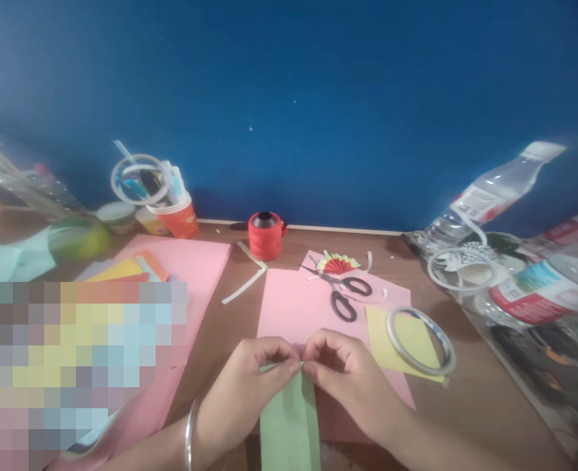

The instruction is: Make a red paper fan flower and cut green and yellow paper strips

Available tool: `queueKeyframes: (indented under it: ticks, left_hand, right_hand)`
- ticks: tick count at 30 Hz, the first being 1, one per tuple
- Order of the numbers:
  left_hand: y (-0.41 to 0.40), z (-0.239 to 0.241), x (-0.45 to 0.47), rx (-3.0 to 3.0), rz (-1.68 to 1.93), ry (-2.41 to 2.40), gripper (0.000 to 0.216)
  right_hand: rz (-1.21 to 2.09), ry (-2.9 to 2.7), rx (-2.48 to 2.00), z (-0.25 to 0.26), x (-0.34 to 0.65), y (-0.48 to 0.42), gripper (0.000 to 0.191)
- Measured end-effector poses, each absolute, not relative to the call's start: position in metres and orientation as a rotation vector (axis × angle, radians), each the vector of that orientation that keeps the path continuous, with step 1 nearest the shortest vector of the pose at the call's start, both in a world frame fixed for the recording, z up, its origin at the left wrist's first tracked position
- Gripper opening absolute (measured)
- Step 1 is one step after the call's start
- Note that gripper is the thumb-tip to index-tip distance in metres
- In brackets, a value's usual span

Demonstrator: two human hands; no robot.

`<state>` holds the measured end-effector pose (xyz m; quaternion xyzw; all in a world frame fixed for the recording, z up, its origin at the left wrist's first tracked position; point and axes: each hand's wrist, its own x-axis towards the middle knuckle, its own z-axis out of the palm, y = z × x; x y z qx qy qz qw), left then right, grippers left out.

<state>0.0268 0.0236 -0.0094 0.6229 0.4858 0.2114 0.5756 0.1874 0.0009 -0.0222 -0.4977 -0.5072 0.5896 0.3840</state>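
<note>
A strip of light green paper (289,425) hangs toward me, with a lengthwise crease or fold near its right side. My left hand (254,373) pinches its top edge between thumb and fingers. Close beside it, my right hand (340,373) pinches the same edge, and the fingertips of both hands nearly touch. Beneath them lies a pink sheet (289,301). Black-handled scissors (340,288) rest on that sheet, blades spread a little, by a small red and yellow pleated paper fan (338,263).
A tape roll (421,340) lies on yellow paper (379,333) to the right. Behind stands a red round container (265,235). An orange cup of pens (178,216) is at the back left, plastic bottles (495,190) at the right. Pink sheets (200,261) lie left; part is pixelated.
</note>
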Motion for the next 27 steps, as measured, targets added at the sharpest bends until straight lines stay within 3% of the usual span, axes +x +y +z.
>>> queueKeyframes:
  ticks: [27]
  left_hand:
    - [0.022, -0.012, 0.0285, 1.479, 0.533, 1.123, 0.017]
  right_hand:
    - [1.485, -1.386, -1.185, -0.0319, 0.1864, -0.0033, 0.014]
